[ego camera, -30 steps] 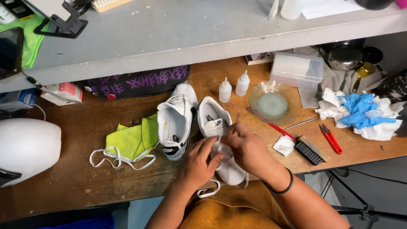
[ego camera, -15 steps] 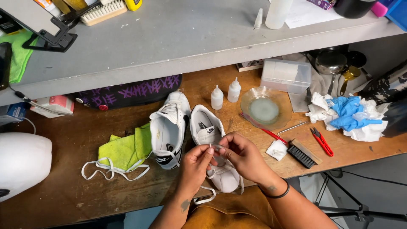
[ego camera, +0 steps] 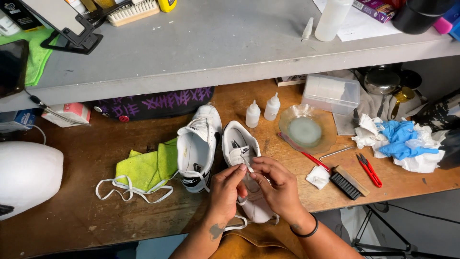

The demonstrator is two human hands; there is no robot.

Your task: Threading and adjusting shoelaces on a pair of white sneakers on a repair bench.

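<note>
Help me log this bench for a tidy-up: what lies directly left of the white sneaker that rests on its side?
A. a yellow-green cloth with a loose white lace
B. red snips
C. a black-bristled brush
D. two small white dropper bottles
A: the yellow-green cloth with the loose white lace lies just left of the white sneaker resting on its side; the brush, bottles and snips all sit to its right.

Hands lift up off the shoe

A second ago the left hand (ego camera: pixel 225 189) and the right hand (ego camera: pixel 275 184) lay low on the white shoe (ego camera: pixel 244 163), the right one partly over the left. Now they sit side by side – a bit higher over the shoe's middle – and their fingers (ego camera: pixel 251 169) pinch a white lace (ego camera: pixel 247 162) between them.
</note>
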